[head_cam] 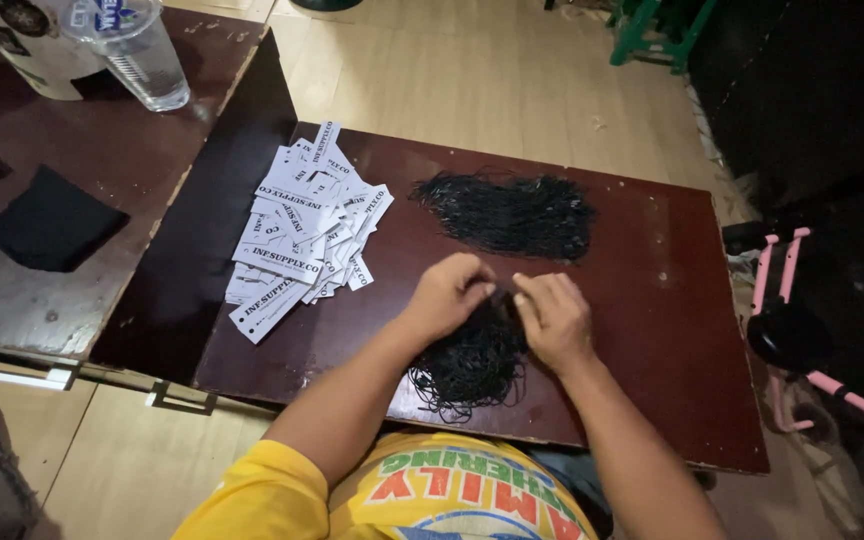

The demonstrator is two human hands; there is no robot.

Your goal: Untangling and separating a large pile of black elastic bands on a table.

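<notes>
Both hands pinch at the top of a tangled bunch of black strings (472, 362) lying on the dark table (652, 330): the left hand (449, 296) and right hand (555, 318) have fingertips narrowed on strands between them. Beyond the fingers lies a second string pile (507, 213), and left of them a heap of white paper tags (307, 228).

The fingers (497, 292) of both hands bunch together over the near heap of black strings (472, 365), hiding what they pinch. At eleven o'clock, the plastic cup (142, 55) is cut off.

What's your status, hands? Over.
Left hand and right hand pinching strands atop near tangled black string bundle. White paper tag pile left. Nothing blocking.
</notes>
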